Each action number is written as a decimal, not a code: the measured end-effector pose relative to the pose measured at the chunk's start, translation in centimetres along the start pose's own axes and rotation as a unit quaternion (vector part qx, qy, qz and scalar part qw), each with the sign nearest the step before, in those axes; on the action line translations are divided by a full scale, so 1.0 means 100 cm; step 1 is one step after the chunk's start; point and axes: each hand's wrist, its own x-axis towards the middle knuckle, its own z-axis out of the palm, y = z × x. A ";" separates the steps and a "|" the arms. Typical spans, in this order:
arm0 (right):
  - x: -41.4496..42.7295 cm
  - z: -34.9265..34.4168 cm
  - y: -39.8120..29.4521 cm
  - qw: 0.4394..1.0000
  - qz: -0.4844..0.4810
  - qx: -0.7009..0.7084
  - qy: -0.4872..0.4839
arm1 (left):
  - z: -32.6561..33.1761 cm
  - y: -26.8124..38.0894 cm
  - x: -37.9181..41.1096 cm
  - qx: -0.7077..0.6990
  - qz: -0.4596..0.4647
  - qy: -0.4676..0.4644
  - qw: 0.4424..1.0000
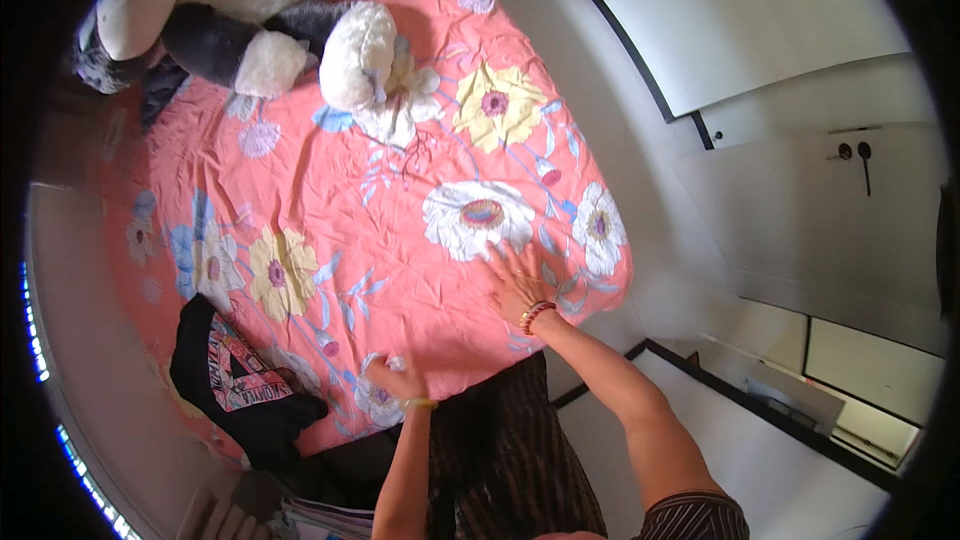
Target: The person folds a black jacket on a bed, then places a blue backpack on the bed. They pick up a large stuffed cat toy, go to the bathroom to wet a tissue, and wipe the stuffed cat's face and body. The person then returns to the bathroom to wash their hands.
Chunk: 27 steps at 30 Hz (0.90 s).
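A pink sheet with large flowers [420, 270] covers the bed before me, with many small wrinkles. My right hand [521, 289] lies palm down on it beside a white printed flower, fingers spread, a red and gold bracelet at the wrist. Nearer to me, my left hand [396, 379] is over the sheet by the bed's near edge, with a yellow bangle on; its fingers are partly bent and foreshortened, and whether it pinches the cloth cannot be told. A black garment with a printed panel [247, 382] lies crumpled to the left of it.
Black and white plush toys [356, 56] are heaped at the bed's far left. A pale cabinet with keys in its door [847, 165] stands to the right, past a strip of floor. A stack of papers or magazines [330, 517] is at the lower left, near the wall.
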 end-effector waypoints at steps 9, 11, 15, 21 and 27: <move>0.010 -0.042 0.154 0.966 0.198 0.017 -0.169 | 0.218 0.237 0.061 0.352 0.024 -0.314 0.882; 0.012 -0.047 0.177 0.955 0.212 0.034 -0.206 | 0.266 0.291 0.018 0.380 0.032 -0.388 0.839; 0.036 -0.041 0.215 0.946 0.183 0.005 -0.267 | 0.322 0.328 -0.038 0.399 0.055 -0.368 0.838; 0.062 -0.043 0.243 0.941 0.133 0.020 -0.311 | 0.349 0.332 -0.037 0.443 0.004 -0.329 0.834; 0.059 -0.033 0.256 0.951 0.086 0.036 -0.296 | 0.355 0.349 -0.035 0.475 -0.038 -0.328 0.816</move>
